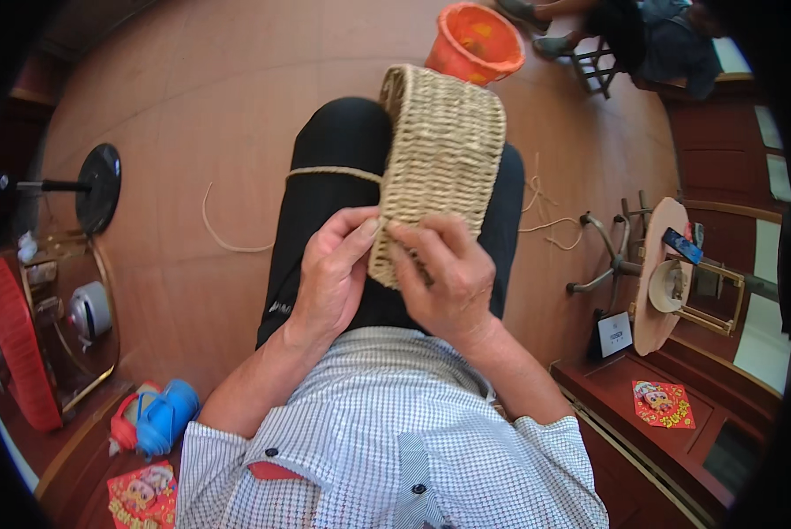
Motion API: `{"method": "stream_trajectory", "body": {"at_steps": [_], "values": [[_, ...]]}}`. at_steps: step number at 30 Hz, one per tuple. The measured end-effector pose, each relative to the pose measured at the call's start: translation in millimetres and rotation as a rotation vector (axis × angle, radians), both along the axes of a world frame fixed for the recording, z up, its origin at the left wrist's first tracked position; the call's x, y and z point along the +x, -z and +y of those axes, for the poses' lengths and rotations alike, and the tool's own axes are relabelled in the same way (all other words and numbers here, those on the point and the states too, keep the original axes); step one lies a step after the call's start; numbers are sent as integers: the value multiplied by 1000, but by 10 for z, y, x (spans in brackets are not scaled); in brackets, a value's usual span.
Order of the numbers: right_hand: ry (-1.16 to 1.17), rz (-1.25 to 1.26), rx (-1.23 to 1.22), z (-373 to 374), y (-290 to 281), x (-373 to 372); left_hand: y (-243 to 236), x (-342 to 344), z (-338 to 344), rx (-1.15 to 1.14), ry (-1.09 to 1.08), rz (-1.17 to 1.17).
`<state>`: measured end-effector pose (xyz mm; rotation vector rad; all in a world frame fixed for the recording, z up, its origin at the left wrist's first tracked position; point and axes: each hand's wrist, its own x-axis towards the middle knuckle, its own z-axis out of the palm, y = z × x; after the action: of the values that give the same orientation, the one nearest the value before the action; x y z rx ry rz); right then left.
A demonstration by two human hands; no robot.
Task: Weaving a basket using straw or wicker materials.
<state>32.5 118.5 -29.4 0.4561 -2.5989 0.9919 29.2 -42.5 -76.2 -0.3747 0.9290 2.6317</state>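
A woven straw basket [446, 145], pale tan with a hollow opening at its far end, lies across my thighs. My left hand [332, 269] is closed at its left edge, thumb and forefinger pinched on the weave. Over the near part of the basket, my right hand [446, 275] is closed too, its fingertips pressed to the same edge beside my left thumb. Whether a loose strand sits between the fingertips is too small to tell. A twisted straw cord [334, 170] crosses my left thigh and meets the basket's left side.
Loose cord [550, 220] trails on the floor at right, with another length [228, 245] at left. An orange bucket [475, 48] stands beyond my knees. A seated person [642, 44] is at far right. Nearby are a round wooden stool [660, 282] and a blue water bottle [166, 414].
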Motion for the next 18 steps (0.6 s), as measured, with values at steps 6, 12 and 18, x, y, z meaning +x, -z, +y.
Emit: {"method": "stream_trajectory", "body": {"at_steps": [6,12,18], "values": [[-25,13,-30,-8,25,-29,4,67,-34,-96,-46,-11],[-99,88,33,6,-18,-96,29,64,-80,-33,-9,-22],[-149,90,67,92,-13,-161,36,41,-25,-20,-16,6]]}}
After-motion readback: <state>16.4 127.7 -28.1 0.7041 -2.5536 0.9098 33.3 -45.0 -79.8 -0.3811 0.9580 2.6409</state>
